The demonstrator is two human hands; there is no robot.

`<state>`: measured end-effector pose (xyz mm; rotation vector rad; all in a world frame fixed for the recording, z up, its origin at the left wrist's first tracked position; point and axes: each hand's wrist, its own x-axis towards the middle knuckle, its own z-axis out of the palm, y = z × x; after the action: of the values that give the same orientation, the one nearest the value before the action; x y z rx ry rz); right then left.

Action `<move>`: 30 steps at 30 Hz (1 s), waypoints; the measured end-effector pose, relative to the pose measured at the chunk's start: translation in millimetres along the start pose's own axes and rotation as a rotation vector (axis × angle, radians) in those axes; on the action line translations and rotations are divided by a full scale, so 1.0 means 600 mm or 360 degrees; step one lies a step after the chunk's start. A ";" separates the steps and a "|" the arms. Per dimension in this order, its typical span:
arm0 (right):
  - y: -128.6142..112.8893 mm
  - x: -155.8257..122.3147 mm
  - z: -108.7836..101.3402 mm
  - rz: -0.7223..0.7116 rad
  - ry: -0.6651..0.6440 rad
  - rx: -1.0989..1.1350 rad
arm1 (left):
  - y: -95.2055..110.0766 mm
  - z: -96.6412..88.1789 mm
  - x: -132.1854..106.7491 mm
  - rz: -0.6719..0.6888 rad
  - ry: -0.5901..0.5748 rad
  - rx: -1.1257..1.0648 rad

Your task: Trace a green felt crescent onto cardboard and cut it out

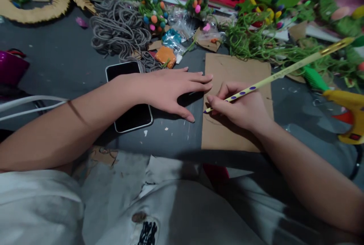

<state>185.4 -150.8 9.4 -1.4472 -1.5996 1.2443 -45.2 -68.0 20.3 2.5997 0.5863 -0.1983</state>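
Observation:
My right hand [241, 104] is closed round a pale yellow pencil [267, 80] with purple dots. Its dark tip rests at the left edge of a brown cardboard sheet [236, 135], where a faint curved line shows beneath my fingers. Stretched out flat, my left hand [170, 87] has its fingers spread, with the fingertips at the cardboard's left edge. Nothing is held in it. Under my left wrist lies a phone [133, 118] with a dark screen, partly hidden by the arm.
A bundle of grey cord [119, 29] and an orange packet [165, 56] lie beyond my left hand. Green yarn [241, 38] with colourful felt pieces fills the back. A yellow glue gun [347, 108] is at right, a straw-coloured wreath [31, 15] at back left. White cables [31, 104] run at left.

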 end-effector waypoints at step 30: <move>-0.004 0.005 -0.006 -0.0021 -0.0125 -0.0098 | -0.006 0.008 -0.001 0.0002 0.0029 -0.0049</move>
<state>187.2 -146.8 12.2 -1.4388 -1.7107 1.2682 -47.6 -67.5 15.0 2.5746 0.5898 -0.1641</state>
